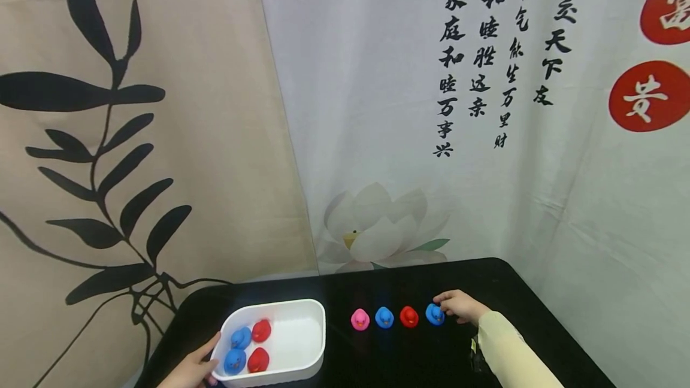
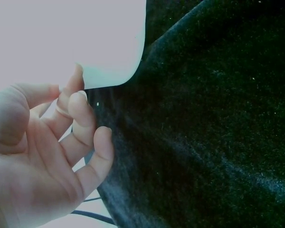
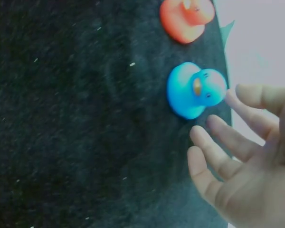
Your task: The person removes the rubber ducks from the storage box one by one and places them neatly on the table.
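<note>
The end blue duck (image 1: 434, 314) sits upright on the black table (image 1: 377, 364), last in a row of four. The right hand (image 1: 461, 305) reaches over it from about 3 o'clock, thumb and fingers loosely parted; the fingertips are right at the duck's head, but I can't tell whether they touch, and I see no closed grip. At 9 o'clock, just beside, is a red duck (image 1: 409, 317), then a second blue duck (image 1: 384, 317) and a pink duck (image 1: 360, 319), with narrow gaps between them.

Farther along towards 8 o'clock stands the white tray (image 1: 320, 346), its raised wall facing the row. Two blue and two red ducks (image 1: 259, 360) crowd its 9 o'clock side. The left hand (image 1: 190, 366) pinches the rim there, the other fingers curled.

Black cloth runs from the row towards 6 o'clock; the yellow sleeve (image 1: 512, 349) crosses it at 4 o'clock. The table's far edge is near at 12, with the printed curtain (image 1: 399, 136) behind it.
</note>
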`<control>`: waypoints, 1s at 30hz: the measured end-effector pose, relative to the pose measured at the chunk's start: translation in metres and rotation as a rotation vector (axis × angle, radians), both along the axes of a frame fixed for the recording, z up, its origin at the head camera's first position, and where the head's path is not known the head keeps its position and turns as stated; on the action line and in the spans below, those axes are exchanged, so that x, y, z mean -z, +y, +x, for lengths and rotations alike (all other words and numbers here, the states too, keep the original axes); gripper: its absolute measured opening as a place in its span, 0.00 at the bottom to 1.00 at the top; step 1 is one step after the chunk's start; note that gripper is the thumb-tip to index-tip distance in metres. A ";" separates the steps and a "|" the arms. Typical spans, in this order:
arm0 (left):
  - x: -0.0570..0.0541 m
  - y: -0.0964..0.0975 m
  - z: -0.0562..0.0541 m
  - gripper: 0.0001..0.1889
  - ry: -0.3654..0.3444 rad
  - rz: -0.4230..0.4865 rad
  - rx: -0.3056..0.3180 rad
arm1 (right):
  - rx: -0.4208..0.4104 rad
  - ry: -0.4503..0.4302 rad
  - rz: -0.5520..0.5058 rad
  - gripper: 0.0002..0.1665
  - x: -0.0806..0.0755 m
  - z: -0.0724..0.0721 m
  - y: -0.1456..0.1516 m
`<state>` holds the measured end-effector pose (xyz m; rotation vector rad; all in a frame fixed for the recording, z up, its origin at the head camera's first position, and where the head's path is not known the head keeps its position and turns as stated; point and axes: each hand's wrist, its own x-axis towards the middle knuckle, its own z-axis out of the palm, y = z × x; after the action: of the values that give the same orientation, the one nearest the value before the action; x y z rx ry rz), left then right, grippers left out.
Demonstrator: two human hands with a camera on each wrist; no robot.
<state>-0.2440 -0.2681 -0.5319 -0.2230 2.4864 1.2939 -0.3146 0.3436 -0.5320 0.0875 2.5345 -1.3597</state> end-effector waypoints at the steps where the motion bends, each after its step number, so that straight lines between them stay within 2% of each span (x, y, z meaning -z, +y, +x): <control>1: 0.000 -0.001 0.001 0.32 0.002 0.004 0.000 | 0.002 0.004 -0.004 0.21 -0.003 -0.001 -0.001; 6: 0.001 -0.004 0.003 0.32 0.014 0.015 -0.007 | -0.016 0.060 -0.007 0.20 -0.021 -0.006 -0.018; 9: 0.004 -0.007 0.005 0.32 -0.004 0.031 -0.019 | -0.042 0.095 -0.005 0.17 -0.028 -0.010 -0.034; 13: 0.007 -0.009 0.005 0.32 -0.012 0.040 -0.012 | -0.117 0.141 0.012 0.14 -0.038 -0.015 -0.057; 18: 0.004 -0.006 0.006 0.33 0.025 0.046 0.003 | -0.226 0.195 0.032 0.14 -0.054 -0.021 -0.087; 24: 0.004 -0.005 0.006 0.32 0.044 0.032 -0.016 | -0.310 0.180 -0.002 0.14 -0.069 -0.028 -0.124; 30: 0.007 -0.005 0.009 0.32 0.055 0.043 0.005 | -0.372 0.167 -0.029 0.14 -0.075 -0.021 -0.157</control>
<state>-0.2354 -0.2736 -0.5385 -0.1728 2.4999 1.3682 -0.3361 0.1867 -0.4567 -0.4969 2.4933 -1.2959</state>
